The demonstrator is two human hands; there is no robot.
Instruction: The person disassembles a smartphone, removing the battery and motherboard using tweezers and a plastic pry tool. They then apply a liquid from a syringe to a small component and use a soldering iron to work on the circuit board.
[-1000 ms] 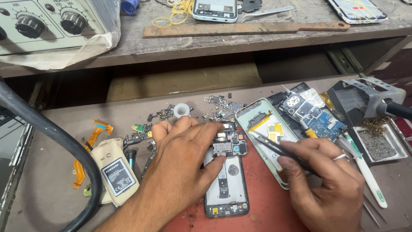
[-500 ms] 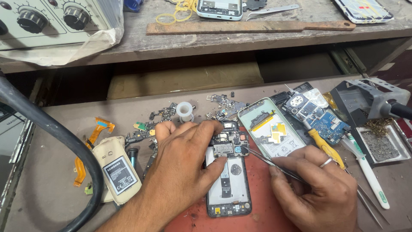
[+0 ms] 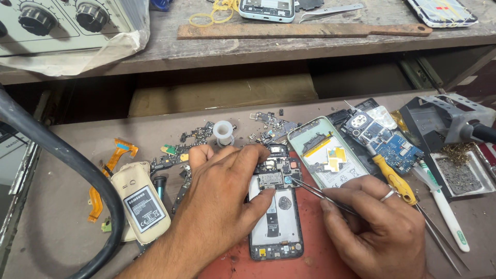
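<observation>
Worktop [image 3: 77, 243]: grey-brown, dusty, strewn with phone parts; a wooden shelf [image 3: 289, 49] runs above its far edge.

Test instrument [image 3: 57, 23]: pale box with black knobs, on the shelf at far left, partly under clear plastic.

Black cable [image 3: 77, 165]: thick, curving across the left of the worktop.

Left hand [image 3: 217, 206]: palm down over the opened phone, fingers spread; thumb and fingertips press on its upper part. The grip is a flat hold-down on the phone, not clenched.

Right hand [image 3: 382, 232]: a ring on one finger; grip pinched on the tweezers.

Opened phone [image 3: 276, 212]: back cover off, lying flat on a red mat [image 3: 310, 258] at centre front, between the two hands; circuit board exposed at its top end.

Phone frame [image 3: 330, 160]: pale green rim, yellow patches inside, just right of the opened phone.

Battery [image 3: 142, 206]: white, lying in a cream shell, left of the left hand.

Soldering stand [image 3: 444, 124]: grey metal, far right, with a tray [image 3: 460, 175] of debris beside it.

Blue circuit board [image 3: 392, 147]: on a dark phone shell right of the frame.

Screwdriver [image 3: 395, 178]: yellow handle, just beyond the right hand.

Tweezers [image 3: 315, 192]: thin, dark; tips touch the top board of the opened phone.

Orange ribbon cable [image 3: 106, 175]: left, beside the black cable.

White spool [image 3: 223, 132]: small, behind the left hand.
</observation>
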